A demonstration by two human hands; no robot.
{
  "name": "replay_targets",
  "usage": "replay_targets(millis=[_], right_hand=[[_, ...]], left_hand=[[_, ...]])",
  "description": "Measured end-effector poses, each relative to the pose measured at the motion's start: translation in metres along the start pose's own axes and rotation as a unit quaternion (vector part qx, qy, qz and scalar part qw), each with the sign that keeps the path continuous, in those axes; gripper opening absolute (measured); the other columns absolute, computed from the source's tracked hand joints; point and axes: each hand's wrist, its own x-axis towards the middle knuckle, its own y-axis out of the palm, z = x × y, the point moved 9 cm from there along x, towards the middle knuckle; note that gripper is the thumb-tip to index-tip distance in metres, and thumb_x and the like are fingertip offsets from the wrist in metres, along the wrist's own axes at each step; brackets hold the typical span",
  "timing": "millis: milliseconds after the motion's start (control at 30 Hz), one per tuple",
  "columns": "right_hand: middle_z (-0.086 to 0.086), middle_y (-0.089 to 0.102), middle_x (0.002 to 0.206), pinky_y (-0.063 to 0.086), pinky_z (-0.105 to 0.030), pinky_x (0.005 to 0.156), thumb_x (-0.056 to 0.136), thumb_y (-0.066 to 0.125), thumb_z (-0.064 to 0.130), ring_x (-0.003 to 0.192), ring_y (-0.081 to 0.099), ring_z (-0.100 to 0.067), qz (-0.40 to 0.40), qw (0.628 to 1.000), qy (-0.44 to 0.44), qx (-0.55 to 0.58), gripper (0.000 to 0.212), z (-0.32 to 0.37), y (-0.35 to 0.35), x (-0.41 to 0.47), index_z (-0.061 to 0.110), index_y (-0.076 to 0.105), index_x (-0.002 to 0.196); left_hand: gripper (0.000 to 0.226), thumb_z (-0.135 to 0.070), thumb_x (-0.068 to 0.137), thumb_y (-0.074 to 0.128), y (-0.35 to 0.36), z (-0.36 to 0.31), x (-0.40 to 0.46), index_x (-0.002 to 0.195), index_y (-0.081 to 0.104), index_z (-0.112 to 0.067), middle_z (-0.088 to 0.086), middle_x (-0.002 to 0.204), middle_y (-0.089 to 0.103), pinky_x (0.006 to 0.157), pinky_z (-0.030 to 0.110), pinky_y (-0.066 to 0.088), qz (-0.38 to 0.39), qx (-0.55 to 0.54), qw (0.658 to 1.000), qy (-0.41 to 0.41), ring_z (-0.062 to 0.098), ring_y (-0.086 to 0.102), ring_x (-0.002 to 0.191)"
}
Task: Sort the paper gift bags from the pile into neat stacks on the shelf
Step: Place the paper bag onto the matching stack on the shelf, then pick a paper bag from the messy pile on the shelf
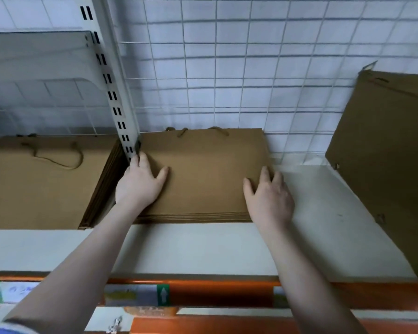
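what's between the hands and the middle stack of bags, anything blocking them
Nothing visible. The left hand and right hand already lie flat on top of the middle stack of bags, one near each side. The shelf upright stands just beside the left fingertips, at the stack's left edge.

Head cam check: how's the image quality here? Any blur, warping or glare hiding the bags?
Head view: wide-angle bending bows the shelf upright and wire grid; soft blur upper left; even light, no glare. Both hands and the middle bag stack read sharply.
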Motion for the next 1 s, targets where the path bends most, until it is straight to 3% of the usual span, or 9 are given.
replay_targets(millis=[200, 333, 567, 767, 900, 1000], right_hand=[[-0.013, 0.045, 0.130, 0.043, -0.035, 0.085, 0.096, 0.041, 0.042, 0.114, 0.052, -0.029, 0.007, 1.000, -0.006, 0.029, 0.055, -0.004, 0.000, -0.001, 0.013, 0.036, 0.143], [-0.016, 0.047, 0.128, 0.036, -0.040, 0.092, 0.094, 0.044, 0.046, 0.116, 0.047, -0.033, 0.000, 0.999, -0.030, 0.014, 0.058, -0.002, -0.003, -0.001, 0.010, 0.040, 0.139], [-0.018, 0.050, 0.124, 0.037, -0.042, 0.092, 0.086, 0.058, 0.041, 0.118, 0.045, -0.034, -0.043, 0.994, -0.098, 0.016, 0.056, 0.015, -0.039, -0.025, 0.009, 0.049, 0.131], [-0.024, 0.059, 0.116, 0.045, -0.049, 0.091, 0.072, 0.076, 0.026, 0.113, 0.053, -0.042, -0.034, 0.983, -0.162, 0.085, 0.049, 0.043, -0.033, -0.080, 0.005, 0.063, 0.115], [-0.023, 0.060, 0.119, 0.047, -0.049, 0.091, 0.073, 0.077, 0.029, 0.112, 0.055, -0.041, 0.020, 0.977, -0.180, 0.111, 0.049, 0.069, -0.020, -0.120, 0.005, 0.065, 0.115], [-0.019, 0.061, 0.118, 0.049, -0.046, 0.089, 0.073, 0.077, 0.032, 0.111, 0.058, -0.036, 0.045, 0.970, -0.217, 0.101, 0.048, 0.097, -0.012, -0.152, 0.008, 0.067, 0.113]], left_hand=[[0.076, -0.058, 0.092, 0.038, -0.007, -0.001, -0.003, 0.149, 0.019, -0.011, 0.011, 0.154, 0.023, 0.105, 0.043, 0.032, -0.020, 0.000, 1.000, -0.008, 0.033, 0.029, 0.136], [0.071, -0.056, 0.090, 0.045, -0.029, -0.009, -0.011, 0.139, 0.038, -0.004, 0.018, 0.139, 0.041, 0.099, 0.044, 0.036, -0.085, 0.032, 0.996, 0.005, 0.037, 0.039, 0.126], [0.055, -0.035, 0.089, 0.058, -0.070, -0.021, -0.055, 0.133, 0.046, -0.003, 0.020, 0.136, 0.045, 0.102, 0.045, 0.034, -0.156, 0.059, 0.986, 0.030, 0.037, 0.038, 0.127], [0.054, -0.024, 0.080, 0.071, -0.080, 0.023, -0.133, 0.126, 0.054, -0.001, 0.025, 0.129, 0.051, 0.097, 0.052, 0.041, -0.173, 0.059, 0.983, -0.022, 0.044, 0.046, 0.119], [0.062, -0.036, 0.087, 0.060, -0.086, 0.078, -0.168, 0.140, 0.040, -0.012, 0.017, 0.148, 0.033, 0.109, 0.043, 0.026, -0.136, 0.084, 0.980, -0.117, 0.034, 0.026, 0.138], [0.062, -0.037, 0.089, 0.058, -0.100, 0.118, -0.193, 0.142, 0.036, -0.013, 0.016, 0.151, 0.029, 0.112, 0.043, 0.025, -0.152, 0.068, 0.972, -0.169, 0.032, 0.022, 0.140]])
